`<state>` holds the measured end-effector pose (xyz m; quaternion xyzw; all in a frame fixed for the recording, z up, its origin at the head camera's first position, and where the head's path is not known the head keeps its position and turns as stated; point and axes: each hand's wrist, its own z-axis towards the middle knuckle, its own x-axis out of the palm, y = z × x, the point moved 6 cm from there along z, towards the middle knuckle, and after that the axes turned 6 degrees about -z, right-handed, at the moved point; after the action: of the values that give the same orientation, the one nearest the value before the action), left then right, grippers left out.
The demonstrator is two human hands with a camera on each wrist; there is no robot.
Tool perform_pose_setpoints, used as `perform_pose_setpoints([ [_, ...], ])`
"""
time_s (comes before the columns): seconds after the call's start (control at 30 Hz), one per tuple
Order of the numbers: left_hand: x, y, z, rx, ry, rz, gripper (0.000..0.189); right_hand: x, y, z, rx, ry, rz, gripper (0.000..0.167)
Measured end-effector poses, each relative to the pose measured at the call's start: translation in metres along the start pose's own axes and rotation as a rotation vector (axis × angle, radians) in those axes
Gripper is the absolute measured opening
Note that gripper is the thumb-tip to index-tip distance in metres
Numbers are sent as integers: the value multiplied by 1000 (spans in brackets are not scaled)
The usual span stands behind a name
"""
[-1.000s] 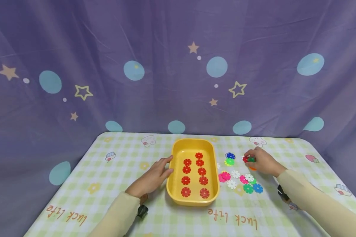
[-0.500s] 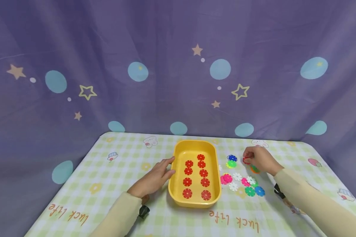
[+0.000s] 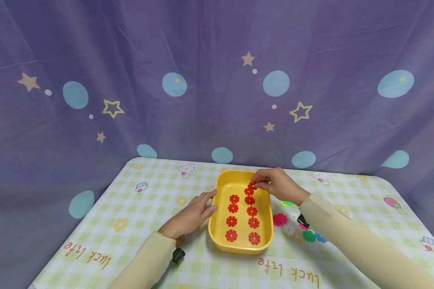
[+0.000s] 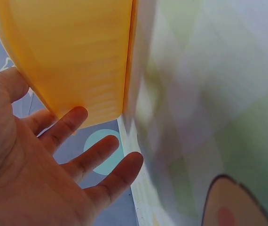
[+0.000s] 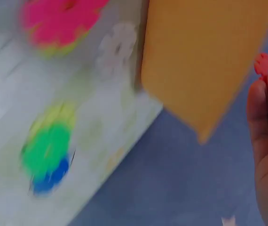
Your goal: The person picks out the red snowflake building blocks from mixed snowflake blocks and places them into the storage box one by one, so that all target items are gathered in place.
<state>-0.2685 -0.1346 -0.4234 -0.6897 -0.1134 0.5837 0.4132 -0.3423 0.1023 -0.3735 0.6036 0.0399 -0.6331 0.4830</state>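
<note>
A yellow plastic tray [image 3: 220, 241] stands on the table with several red snowflake discs [image 3: 254, 238] lying in two columns on its floor. My right hand [image 3: 280, 186] is over the tray's far right corner and pinches a red snowflake disc [image 5: 265, 65] between thumb and fingers. In the head view that disc overlaps the top one of the right column. My left hand [image 3: 189, 216] rests at the tray's left rim, its fingers spread and fairly straight. In the left wrist view, the thumb and fingertips [image 4: 80, 113] are against the tray's outer wall.
Right of the tray lie several loose snowflake discs: pink [image 3: 280, 219], white [image 3: 288, 229], green [image 3: 309, 235] and blue [image 3: 320, 237], partly hidden by my right forearm. A checked cloth [image 3: 105, 224] covers the table. A purple curtain [image 3: 188, 120] hangs behind it.
My right hand has picked up a red disc from the loose ones on the right and carried it left over the tray. The left hand has stayed at the rim.
</note>
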Motion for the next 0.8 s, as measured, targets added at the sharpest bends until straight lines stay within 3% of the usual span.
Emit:
perform_pose_setpoints([
  [0.17, 2, 1, 1, -15, 9, 3, 63, 31, -7, 28, 52, 85, 47, 12],
  [0.37, 2, 0, 1, -25, 14, 1, 61, 47, -14, 50, 70, 87, -32, 10],
  [0.57, 1, -2, 0, -20, 10, 2, 58, 54, -17, 58, 44, 67, -129, 10],
  [0.8, 0, 0, 1, -24, 7, 2, 56, 60, -20, 60, 104, 63, -274, 13],
])
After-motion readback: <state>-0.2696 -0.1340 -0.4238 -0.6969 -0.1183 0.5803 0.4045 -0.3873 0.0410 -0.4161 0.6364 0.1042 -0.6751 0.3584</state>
